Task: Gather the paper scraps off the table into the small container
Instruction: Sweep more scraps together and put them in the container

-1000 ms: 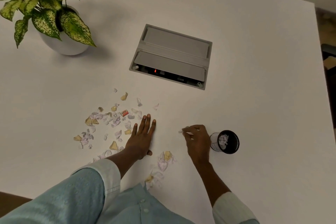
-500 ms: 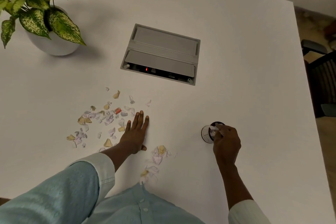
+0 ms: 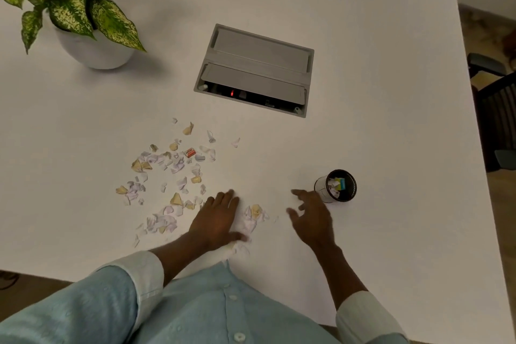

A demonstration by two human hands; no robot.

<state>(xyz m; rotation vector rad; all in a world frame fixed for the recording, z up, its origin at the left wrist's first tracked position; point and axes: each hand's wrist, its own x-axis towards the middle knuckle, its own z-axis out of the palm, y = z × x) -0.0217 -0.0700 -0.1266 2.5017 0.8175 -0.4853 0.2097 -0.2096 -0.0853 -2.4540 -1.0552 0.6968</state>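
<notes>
Paper scraps (image 3: 254, 213) are lying at nine o'clock of the right hand (image 3: 311, 219) (spread, empty); left hand (image 3: 216, 222) is resting flat; likely pinching next.

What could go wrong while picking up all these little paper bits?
1. The right hand is open right beside the small black mesh container; a bump might tip it and spill the scraps inside.
2. Some torn white and yellow paper scraps lie by the left hand, close to the front edge of the white table; a careless sweep could push them onto the floor.
</notes>
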